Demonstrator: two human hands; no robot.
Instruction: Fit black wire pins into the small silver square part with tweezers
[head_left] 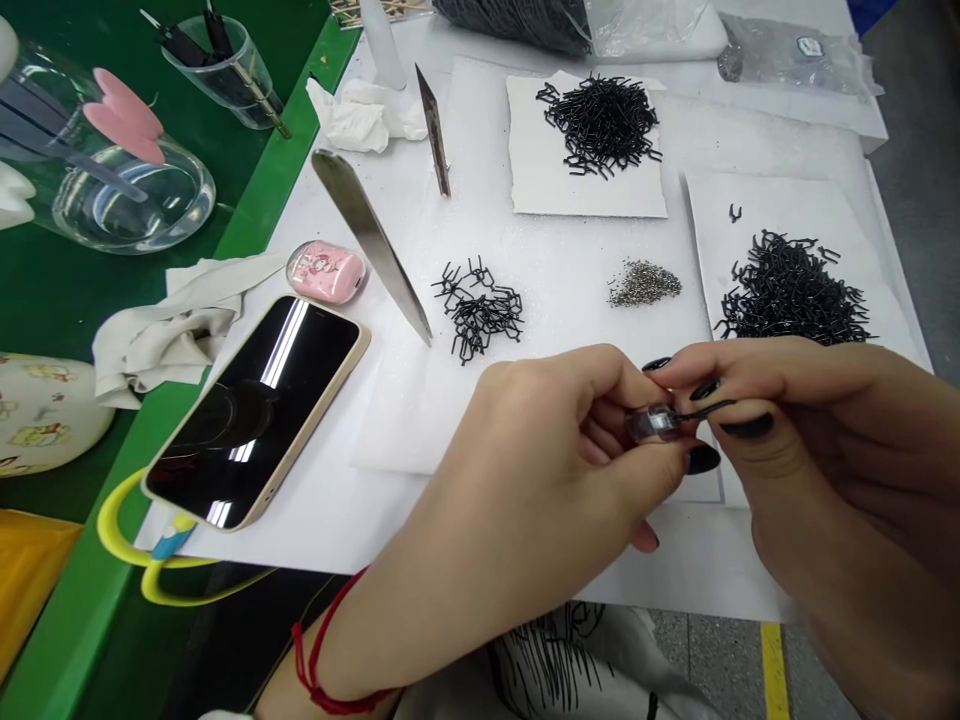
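I'm seeing the left hand (pixel 540 455) pinching a small clear piece (pixel 651 424) tightly, while the right hand (pixel 821 440) is gripping a thin black wire (pixel 705 409) narrowly where it meets that piece, both hovering over a white foam sheet (pixel 405 420). Heaps of black wire (pixel 791 290) and silver granules (pixel 643 285) are lying ahead, and a phone (pixel 255 410) is resting near a green bench (pixel 75 590). The hands are hiding much of the clear piece, so I can't make out its shape.
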